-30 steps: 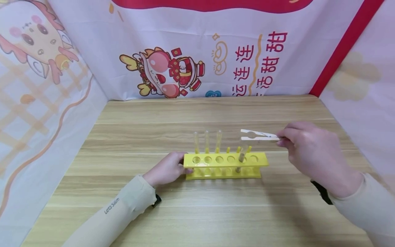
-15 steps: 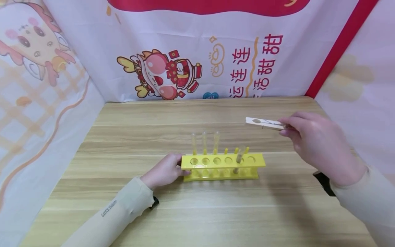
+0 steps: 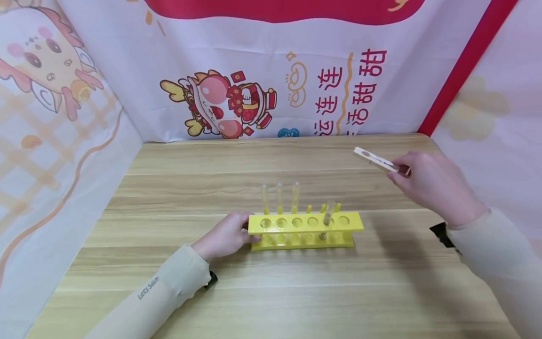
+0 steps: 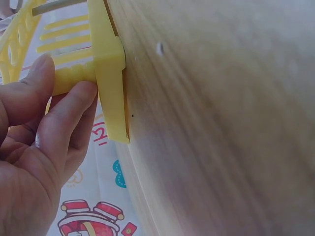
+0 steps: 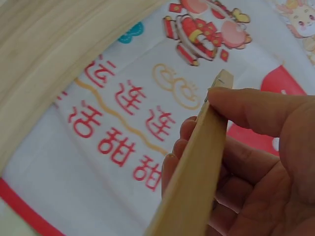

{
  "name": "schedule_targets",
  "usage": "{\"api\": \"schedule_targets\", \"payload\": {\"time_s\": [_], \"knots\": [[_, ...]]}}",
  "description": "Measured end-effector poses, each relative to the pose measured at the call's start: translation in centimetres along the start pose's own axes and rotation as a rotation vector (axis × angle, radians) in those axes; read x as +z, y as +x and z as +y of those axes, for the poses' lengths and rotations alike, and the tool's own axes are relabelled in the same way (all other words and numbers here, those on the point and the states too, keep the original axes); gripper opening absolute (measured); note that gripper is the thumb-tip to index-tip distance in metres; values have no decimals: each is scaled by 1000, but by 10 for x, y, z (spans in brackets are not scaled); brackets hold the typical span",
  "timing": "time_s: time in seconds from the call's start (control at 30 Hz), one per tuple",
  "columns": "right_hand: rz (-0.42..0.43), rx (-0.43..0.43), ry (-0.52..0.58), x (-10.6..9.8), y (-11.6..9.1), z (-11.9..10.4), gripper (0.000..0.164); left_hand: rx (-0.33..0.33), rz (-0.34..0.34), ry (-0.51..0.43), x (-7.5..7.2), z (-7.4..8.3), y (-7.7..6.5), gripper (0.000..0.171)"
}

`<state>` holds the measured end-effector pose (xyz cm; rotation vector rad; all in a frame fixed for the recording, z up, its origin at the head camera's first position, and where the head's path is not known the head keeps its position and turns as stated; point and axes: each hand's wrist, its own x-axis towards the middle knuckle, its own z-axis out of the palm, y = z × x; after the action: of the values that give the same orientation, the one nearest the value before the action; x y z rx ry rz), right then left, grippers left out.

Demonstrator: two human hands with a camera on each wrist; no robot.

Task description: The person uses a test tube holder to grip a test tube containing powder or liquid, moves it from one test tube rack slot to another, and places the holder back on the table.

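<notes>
My left hand (image 3: 224, 235) grips the left end of a yellow test tube rack (image 3: 243, 225). In the left wrist view its thumb and fingers pinch the rack's end post (image 4: 74, 78). One test tube (image 3: 328, 213) with greyish-brown contents stands slightly tilted in a hole right of the middle. Three clear test tubes (image 3: 279, 197) sit upside down on pegs along the back. Up and to the right, my right hand (image 3: 436, 181) holds a wooden test tube clamp (image 3: 374, 159), its jaws closed with no tube between them. The right wrist view shows the clamp's wooden handle (image 5: 194, 172) between thumb and fingers.
The rack stands on a wood-grain table (image 3: 203, 188). Bare pegs (image 3: 323, 207) rise behind the rack's right half. A printed cloth (image 3: 237, 37) hangs behind the table, and more cloth (image 3: 478, 155) borders its right side.
The clamp's jaws were apart above the greyish-brown tube and have closed. My right hand has carried the clamp up, back and to the right, away from the rack. The left hand keeps its grip.
</notes>
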<state>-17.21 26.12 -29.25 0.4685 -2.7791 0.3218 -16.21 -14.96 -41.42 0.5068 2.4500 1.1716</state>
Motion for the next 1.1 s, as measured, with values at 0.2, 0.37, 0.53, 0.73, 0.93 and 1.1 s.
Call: {"api": "schedule_targets", "payload": {"time_s": [0.2, 0.37, 0.53, 0.73, 0.93, 1.1], "knots": [[-90, 154, 10, 15, 9, 35, 10, 3, 3, 3, -1, -1, 1, 29], [-193, 273, 51, 28, 11, 67, 19, 13, -3, 3, 0, -2, 0, 29], [-267, 355, 95, 44, 7, 94, 29, 22, -11, -1, 1, -4, -2, 29], [-298, 402, 106, 61, 1, 122, 34, 18, -12, -12, 2, -5, -2, 29], [-301, 389, 13, 75, -4, 137, 45, 13, -9, -2, 1, -4, -1, 28], [-280, 439, -61, 84, -7, 139, 77, 17, -2, 11, 1, -3, -1, 28]]}}
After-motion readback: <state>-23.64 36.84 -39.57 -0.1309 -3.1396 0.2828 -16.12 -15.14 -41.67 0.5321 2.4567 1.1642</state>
